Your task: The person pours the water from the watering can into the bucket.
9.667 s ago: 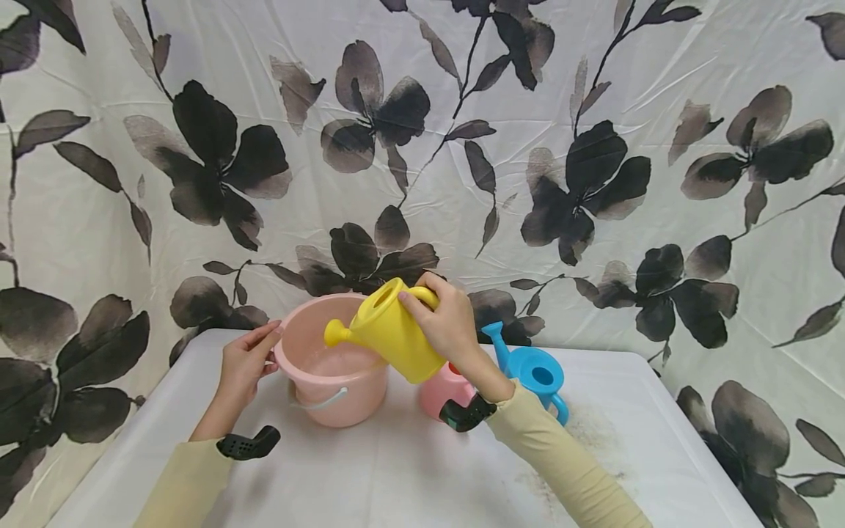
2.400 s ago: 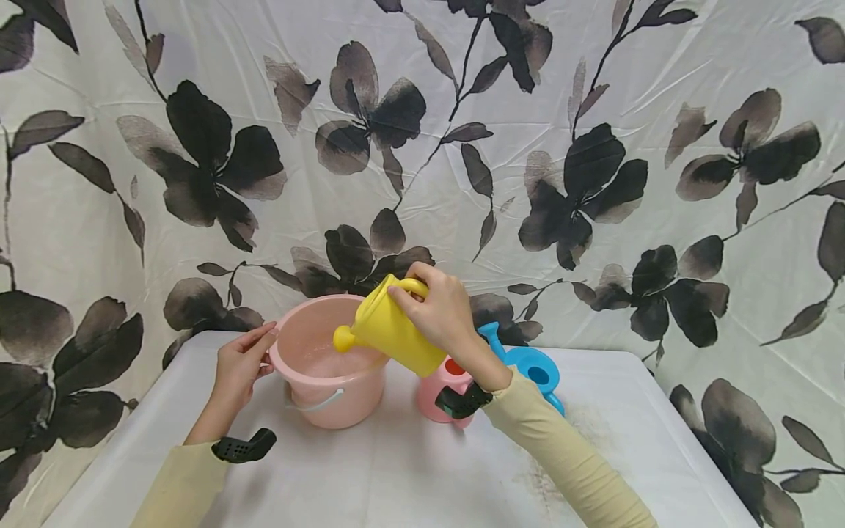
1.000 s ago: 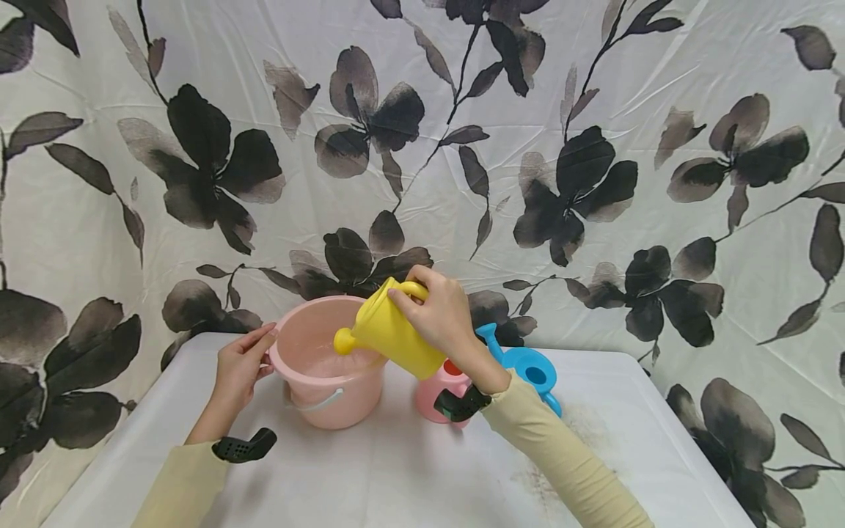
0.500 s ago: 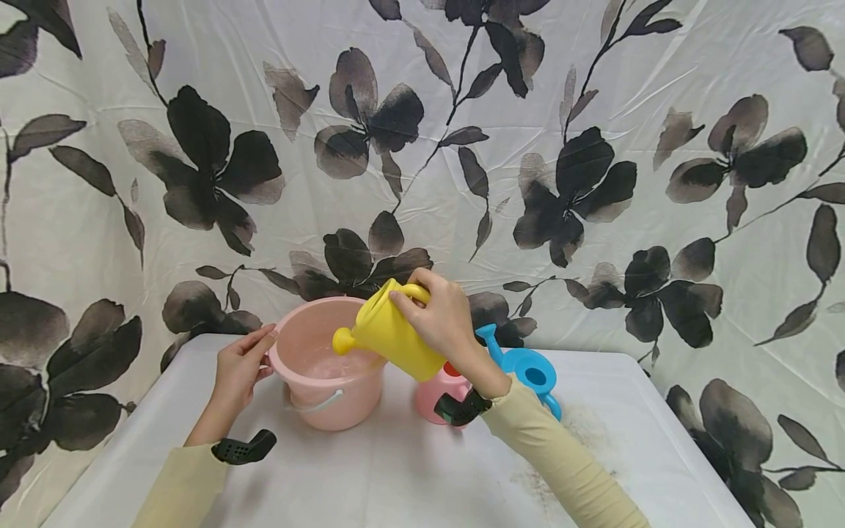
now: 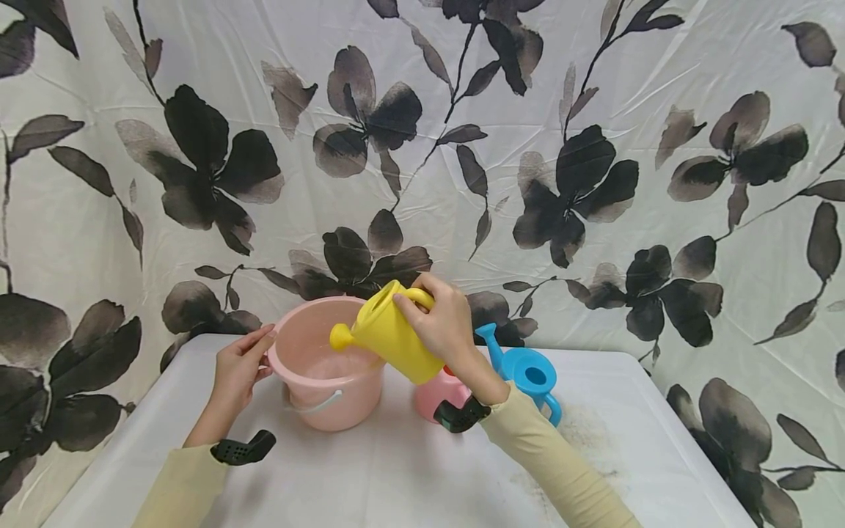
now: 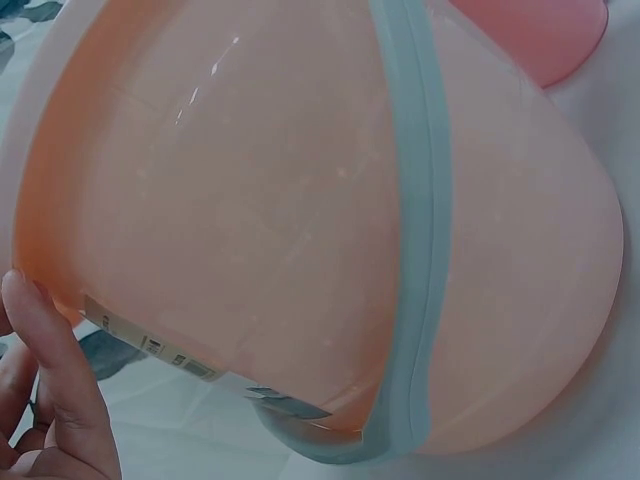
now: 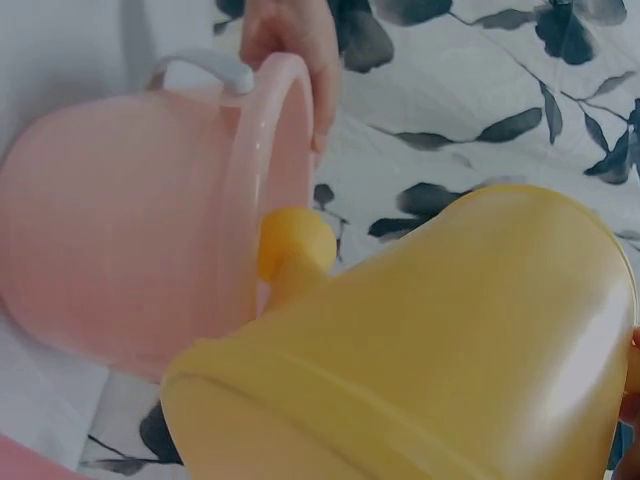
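Observation:
My right hand (image 5: 444, 315) grips the handle of a yellow watering can (image 5: 397, 337), held tilted in the air. Its round spout head (image 7: 298, 243) points left over the mouth of a pink bucket (image 5: 343, 402). At the bucket's left side, my left hand (image 5: 239, 368) pinches the rim between thumb and fingers; the thumb (image 6: 50, 335) shows in the left wrist view. The bucket stands upright, its pale handle (image 6: 425, 220) hanging down at the front. A shallow layer of clear liquid appears to lie inside. Any stream from the spout is too faint to tell.
A pink watering can (image 5: 437, 396) stands under my right forearm, partly hidden. Behind that wrist is a blue watering can (image 5: 528, 370). Brownish smudges mark the white table (image 5: 370, 477) at right. A flowered cloth (image 5: 422, 147) hangs behind.
The right hand has shifted slightly right over the last half second, and the yellow can's spout head sits a touch higher. The left hand keeps its hold on the bucket rim throughout.

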Tool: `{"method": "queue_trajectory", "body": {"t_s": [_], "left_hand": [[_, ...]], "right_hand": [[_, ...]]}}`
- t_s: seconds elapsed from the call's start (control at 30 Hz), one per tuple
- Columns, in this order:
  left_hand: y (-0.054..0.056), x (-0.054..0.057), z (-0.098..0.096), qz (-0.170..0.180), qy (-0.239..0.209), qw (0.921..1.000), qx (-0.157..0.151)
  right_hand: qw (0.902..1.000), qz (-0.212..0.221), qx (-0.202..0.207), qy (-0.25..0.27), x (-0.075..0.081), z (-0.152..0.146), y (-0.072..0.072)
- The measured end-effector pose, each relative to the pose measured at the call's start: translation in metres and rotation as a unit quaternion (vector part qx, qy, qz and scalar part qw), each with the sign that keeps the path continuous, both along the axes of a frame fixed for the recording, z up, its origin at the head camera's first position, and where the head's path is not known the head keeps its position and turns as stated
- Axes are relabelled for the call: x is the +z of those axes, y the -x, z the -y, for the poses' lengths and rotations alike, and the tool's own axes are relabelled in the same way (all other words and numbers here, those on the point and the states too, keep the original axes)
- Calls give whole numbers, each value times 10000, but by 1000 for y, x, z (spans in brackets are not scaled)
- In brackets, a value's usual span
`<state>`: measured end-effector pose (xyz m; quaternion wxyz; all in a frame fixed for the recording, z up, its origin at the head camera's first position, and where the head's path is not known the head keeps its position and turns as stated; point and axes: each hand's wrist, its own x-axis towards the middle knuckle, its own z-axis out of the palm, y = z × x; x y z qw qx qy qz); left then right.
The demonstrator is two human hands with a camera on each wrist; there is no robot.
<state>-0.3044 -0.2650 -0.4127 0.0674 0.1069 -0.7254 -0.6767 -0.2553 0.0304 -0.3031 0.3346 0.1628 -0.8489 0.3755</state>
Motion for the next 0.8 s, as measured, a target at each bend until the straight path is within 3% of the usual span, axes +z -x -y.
{"method": "queue_trajectory", "body": {"t_s": [0.37, 0.8], "left_hand": [[0, 0, 0, 18, -38, 10000, 12], [1, 0, -1, -3, -166, 9999, 34]], "right_hand": [[9994, 242, 53, 236, -4, -9, -1], [9997, 174, 91, 176, -4, -6, 1]]}}
